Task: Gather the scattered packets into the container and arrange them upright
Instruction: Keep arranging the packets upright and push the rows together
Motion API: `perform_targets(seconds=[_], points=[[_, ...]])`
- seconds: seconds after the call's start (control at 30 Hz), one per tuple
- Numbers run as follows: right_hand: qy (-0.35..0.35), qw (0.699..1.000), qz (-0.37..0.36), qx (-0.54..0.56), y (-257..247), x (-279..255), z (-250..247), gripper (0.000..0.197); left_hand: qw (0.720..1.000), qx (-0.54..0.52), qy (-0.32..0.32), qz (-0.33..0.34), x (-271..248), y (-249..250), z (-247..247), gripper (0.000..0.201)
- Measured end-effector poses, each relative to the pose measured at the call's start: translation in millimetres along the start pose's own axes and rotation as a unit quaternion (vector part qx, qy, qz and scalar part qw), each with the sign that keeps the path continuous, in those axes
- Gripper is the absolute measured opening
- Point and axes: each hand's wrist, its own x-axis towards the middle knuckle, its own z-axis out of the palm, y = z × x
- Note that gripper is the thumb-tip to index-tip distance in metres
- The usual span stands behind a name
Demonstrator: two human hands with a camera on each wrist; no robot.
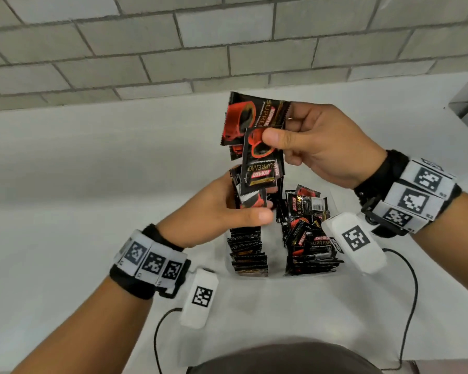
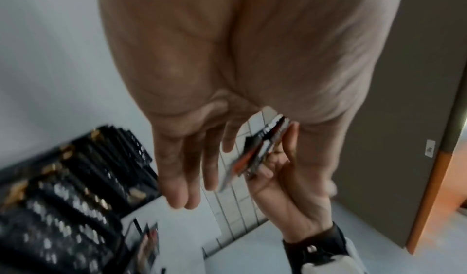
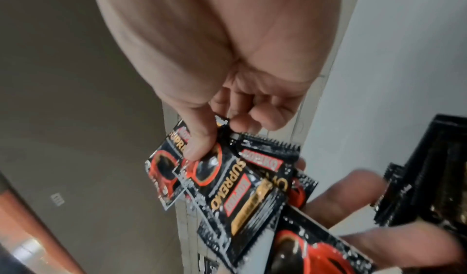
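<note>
The right hand (image 1: pixel 316 147) pinches several packets (image 1: pixel 257 147) by their upper ends, above the container (image 1: pixel 273 275). The left hand (image 1: pixel 216 211) holds a small stack between thumb and nearly straight fingers. The sachets look light, limp and slick; grip the crimped seams. Only the head view shows the rows standing upright in the container and the jumbled pile beside them.

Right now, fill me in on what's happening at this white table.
A person is sorting black-and-red coffee sachets over a clear plastic container on the white table. The right hand pinches a few fanned sachets, thumb pressing the front one. The left hand holds another small bunch below. In the container, a left row of sachets stands upright on edge; the right-hand pile looks jumbled.
</note>
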Motion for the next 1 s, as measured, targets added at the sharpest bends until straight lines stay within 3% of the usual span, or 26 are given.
perform_targets(seconds=[0.07,0.13,0.33,0.47,0.63,0.73,0.83,1.0], points=[[0.01,1.0,0.008,0.001,3,-2,6,0.053,0.998,-0.061,-0.013,-0.007,1,-2,9,0.039],[0.015,1.0,0.02,-0.007,6,-6,9,0.051,0.991,-0.13,-0.019,-0.02,1,-5,14,0.03],[-0.003,0.997,0.041,-0.064,10,-15,7,0.039,0.98,-0.193,-0.029,-0.047,-1,5,18,0.036],[-0.013,0.994,0.018,-0.108,12,-18,10,0.021,0.976,-0.213,0.011,-0.036,2,11,17,0.049],[-0.053,0.989,0.023,-0.136,3,-16,1,0.033,0.968,-0.237,0.076,-0.039,8,22,17,0.048],[-0.07,0.98,0.028,-0.182,-4,-20,-6,0.032,0.976,-0.188,0.101,-0.034,11,19,16,0.044],[-0.082,0.965,0.024,-0.249,-6,-24,-8,0.035,0.988,-0.132,0.076,-0.013,13,17,15,0.033],[-0.116,0.958,-0.014,-0.262,-12,-27,-5,0.072,0.997,0.003,0.076,-0.011,19,22,10,0.025]])
